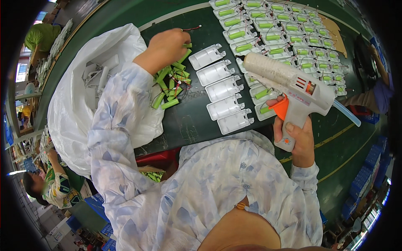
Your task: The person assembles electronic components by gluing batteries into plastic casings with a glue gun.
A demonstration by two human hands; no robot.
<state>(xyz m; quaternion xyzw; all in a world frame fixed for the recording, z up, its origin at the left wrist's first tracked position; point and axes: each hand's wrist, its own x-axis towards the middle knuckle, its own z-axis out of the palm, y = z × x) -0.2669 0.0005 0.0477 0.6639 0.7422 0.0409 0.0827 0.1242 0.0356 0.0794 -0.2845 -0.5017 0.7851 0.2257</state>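
My right hand (299,136) is wrapped round the handle of a white hot glue gun (312,90) with an orange trigger; a pale blue glue stick (346,113) sticks out of its back. Over a heap of green battery cells (171,85) with thin wires, my left hand (167,48) has its fingers closed on one green battery cell (188,45), whose wire and small connector (193,28) trail past the fingertips. Between the hands, several bare white plastic shells (224,88) lie in a column on the dark green table.
Beyond the glue gun, rows of white shells with green cells (299,39) cover the table's far side. A white plastic bag (69,104) holding white parts stands at the left. Below the table edge is a red stool (159,161). Other people (52,180) are at both sides.
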